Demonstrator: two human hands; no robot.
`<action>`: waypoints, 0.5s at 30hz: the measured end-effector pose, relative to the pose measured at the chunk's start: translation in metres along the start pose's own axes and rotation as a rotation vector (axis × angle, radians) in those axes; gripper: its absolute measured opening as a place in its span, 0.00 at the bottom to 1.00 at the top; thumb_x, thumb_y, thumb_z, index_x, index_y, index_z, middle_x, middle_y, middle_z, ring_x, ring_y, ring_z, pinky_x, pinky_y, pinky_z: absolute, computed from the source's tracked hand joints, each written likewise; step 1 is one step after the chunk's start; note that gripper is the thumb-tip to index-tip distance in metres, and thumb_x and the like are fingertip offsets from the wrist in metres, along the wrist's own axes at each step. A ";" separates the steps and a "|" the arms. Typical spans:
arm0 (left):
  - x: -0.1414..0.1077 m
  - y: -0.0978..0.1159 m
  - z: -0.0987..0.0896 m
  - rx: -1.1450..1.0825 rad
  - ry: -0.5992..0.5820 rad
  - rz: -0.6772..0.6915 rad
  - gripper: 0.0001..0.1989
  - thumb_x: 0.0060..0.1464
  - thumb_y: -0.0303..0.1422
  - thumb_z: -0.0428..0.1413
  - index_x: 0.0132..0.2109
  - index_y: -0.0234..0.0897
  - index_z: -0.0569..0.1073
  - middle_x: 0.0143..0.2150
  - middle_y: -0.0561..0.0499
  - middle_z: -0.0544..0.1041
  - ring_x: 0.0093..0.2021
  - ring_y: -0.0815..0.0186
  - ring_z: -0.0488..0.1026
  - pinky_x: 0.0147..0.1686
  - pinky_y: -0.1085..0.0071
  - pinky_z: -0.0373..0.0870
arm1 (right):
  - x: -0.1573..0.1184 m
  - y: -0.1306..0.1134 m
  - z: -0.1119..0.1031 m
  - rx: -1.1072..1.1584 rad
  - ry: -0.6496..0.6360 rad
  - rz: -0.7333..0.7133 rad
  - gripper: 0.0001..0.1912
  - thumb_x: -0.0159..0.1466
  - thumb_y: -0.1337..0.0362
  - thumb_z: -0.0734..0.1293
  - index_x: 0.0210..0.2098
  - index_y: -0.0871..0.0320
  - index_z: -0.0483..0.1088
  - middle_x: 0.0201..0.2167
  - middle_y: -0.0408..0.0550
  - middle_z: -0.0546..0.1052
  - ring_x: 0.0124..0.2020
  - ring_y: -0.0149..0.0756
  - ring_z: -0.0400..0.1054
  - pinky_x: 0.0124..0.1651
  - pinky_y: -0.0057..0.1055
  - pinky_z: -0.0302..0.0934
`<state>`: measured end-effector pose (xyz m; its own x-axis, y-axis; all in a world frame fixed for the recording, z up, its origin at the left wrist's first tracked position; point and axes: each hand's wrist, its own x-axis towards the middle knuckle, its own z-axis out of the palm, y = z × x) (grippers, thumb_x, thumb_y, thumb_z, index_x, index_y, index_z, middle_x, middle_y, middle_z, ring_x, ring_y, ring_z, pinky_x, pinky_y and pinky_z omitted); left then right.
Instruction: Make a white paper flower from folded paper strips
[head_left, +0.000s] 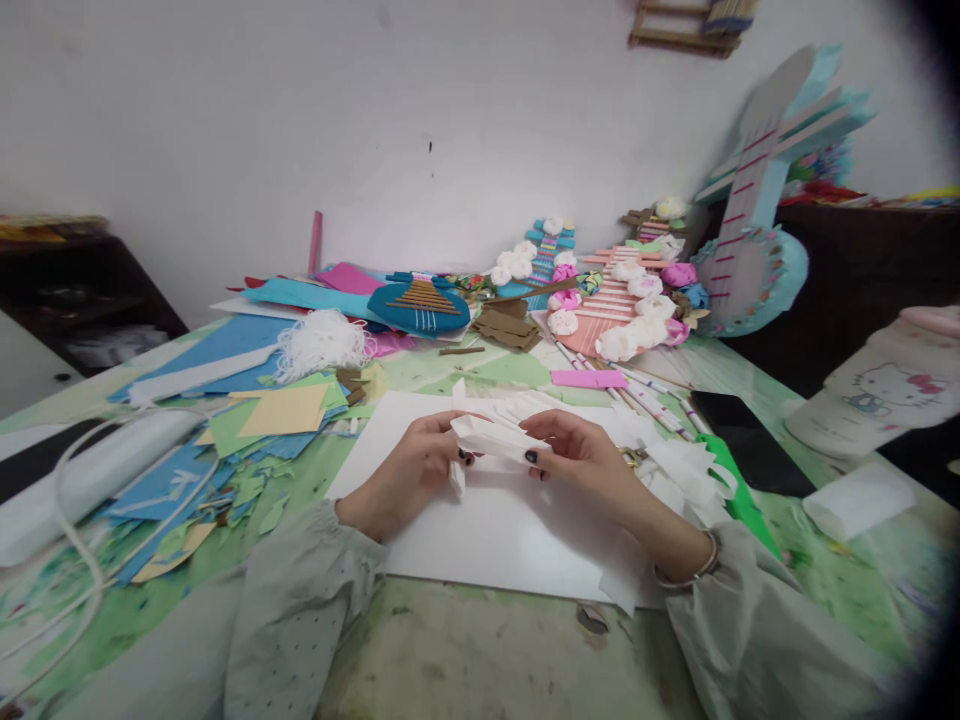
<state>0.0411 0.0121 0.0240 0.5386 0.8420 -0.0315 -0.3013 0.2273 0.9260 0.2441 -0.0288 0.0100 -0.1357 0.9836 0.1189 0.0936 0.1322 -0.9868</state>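
Observation:
My left hand (421,462) and my right hand (581,458) hold a folded piece of thin white paper (491,437) between them. Its left part is pinched by the left fingers, and the right thumb presses on its other end. Another narrow white strip hangs down by the left fingertips. Below both hands lies a large white sheet (480,550). White paper pieces (667,465) are heaped just right of my right wrist, with scissors partly hidden among them.
Coloured paper scraps (255,480) and white yarn (324,340) lie at the left. Decorated paper instruments (420,303) stand along the wall. A black phone (750,440), a paper roll (859,500) and a white cup (877,385) are on the right.

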 end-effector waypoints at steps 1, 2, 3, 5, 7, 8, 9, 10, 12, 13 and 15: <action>0.000 0.000 0.000 -0.023 0.001 0.007 0.18 0.33 0.21 0.51 0.36 0.30 0.77 0.32 0.46 0.74 0.31 0.68 0.66 0.29 0.75 0.62 | 0.000 -0.001 0.000 0.015 0.009 0.006 0.14 0.53 0.63 0.69 0.38 0.58 0.67 0.37 0.47 0.74 0.24 0.26 0.67 0.28 0.28 0.63; 0.001 0.000 0.000 -0.042 0.009 0.018 0.16 0.35 0.23 0.52 0.35 0.30 0.77 0.33 0.46 0.74 0.31 0.67 0.66 0.29 0.74 0.62 | 0.001 -0.002 -0.001 0.022 0.016 0.008 0.13 0.52 0.63 0.69 0.37 0.58 0.68 0.35 0.46 0.74 0.24 0.26 0.66 0.27 0.27 0.62; 0.001 0.000 0.000 -0.052 0.022 0.036 0.13 0.38 0.25 0.53 0.35 0.30 0.77 0.33 0.45 0.74 0.32 0.66 0.66 0.29 0.73 0.63 | 0.001 -0.003 -0.001 0.024 0.020 0.008 0.13 0.52 0.63 0.70 0.36 0.58 0.69 0.33 0.45 0.74 0.23 0.26 0.66 0.27 0.27 0.61; 0.003 -0.001 0.000 -0.043 0.051 0.075 0.09 0.45 0.30 0.55 0.33 0.31 0.77 0.33 0.46 0.74 0.32 0.67 0.66 0.29 0.73 0.63 | 0.001 -0.005 -0.001 0.018 0.029 0.008 0.12 0.52 0.62 0.70 0.35 0.59 0.70 0.28 0.43 0.73 0.23 0.26 0.65 0.26 0.26 0.61; 0.004 -0.003 -0.001 -0.006 0.075 0.090 0.08 0.47 0.32 0.56 0.32 0.31 0.76 0.32 0.48 0.73 0.30 0.69 0.66 0.28 0.74 0.62 | 0.000 -0.007 -0.002 0.008 0.040 0.013 0.12 0.52 0.61 0.70 0.35 0.59 0.71 0.25 0.42 0.73 0.23 0.27 0.65 0.26 0.26 0.60; 0.005 -0.004 -0.001 0.015 0.081 0.083 0.08 0.47 0.32 0.57 0.33 0.32 0.76 0.31 0.48 0.73 0.29 0.70 0.65 0.28 0.74 0.62 | 0.000 -0.008 -0.002 0.002 0.049 0.017 0.12 0.52 0.60 0.70 0.34 0.59 0.71 0.24 0.42 0.72 0.22 0.27 0.65 0.26 0.26 0.60; 0.005 -0.005 -0.002 0.033 0.084 0.070 0.08 0.47 0.32 0.58 0.34 0.32 0.76 0.31 0.49 0.73 0.29 0.70 0.66 0.27 0.75 0.61 | 0.000 -0.009 -0.002 -0.003 0.060 0.021 0.12 0.52 0.60 0.70 0.34 0.59 0.72 0.23 0.42 0.72 0.22 0.27 0.65 0.26 0.27 0.60; 0.006 -0.005 -0.003 0.048 0.090 0.059 0.08 0.47 0.31 0.59 0.35 0.32 0.76 0.31 0.49 0.73 0.29 0.71 0.66 0.28 0.75 0.61 | 0.000 -0.009 -0.002 -0.004 0.072 0.022 0.12 0.52 0.60 0.70 0.34 0.59 0.72 0.23 0.42 0.73 0.22 0.27 0.65 0.26 0.27 0.60; 0.005 -0.006 -0.004 0.074 0.104 0.050 0.09 0.46 0.31 0.59 0.37 0.32 0.76 0.32 0.49 0.74 0.29 0.72 0.66 0.29 0.75 0.62 | 0.000 -0.009 -0.002 0.000 0.101 0.020 0.12 0.52 0.60 0.70 0.34 0.59 0.72 0.22 0.42 0.73 0.21 0.27 0.65 0.26 0.26 0.60; 0.005 -0.006 -0.005 0.088 0.112 0.047 0.10 0.46 0.30 0.59 0.38 0.32 0.76 0.33 0.50 0.73 0.29 0.72 0.66 0.30 0.75 0.62 | 0.001 -0.008 -0.003 0.007 0.116 0.015 0.12 0.52 0.60 0.70 0.33 0.59 0.72 0.23 0.42 0.73 0.21 0.27 0.65 0.26 0.26 0.60; 0.004 -0.006 -0.007 0.113 0.129 0.042 0.12 0.45 0.29 0.60 0.40 0.33 0.75 0.34 0.50 0.73 0.30 0.73 0.66 0.31 0.76 0.62 | 0.001 -0.005 -0.005 0.027 0.143 0.005 0.11 0.52 0.61 0.70 0.33 0.60 0.72 0.23 0.43 0.73 0.21 0.27 0.66 0.25 0.26 0.60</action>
<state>0.0395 0.0173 0.0157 0.4194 0.9072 -0.0335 -0.2267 0.1404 0.9638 0.2485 -0.0275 0.0154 0.0065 0.9919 0.1265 0.0668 0.1258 -0.9898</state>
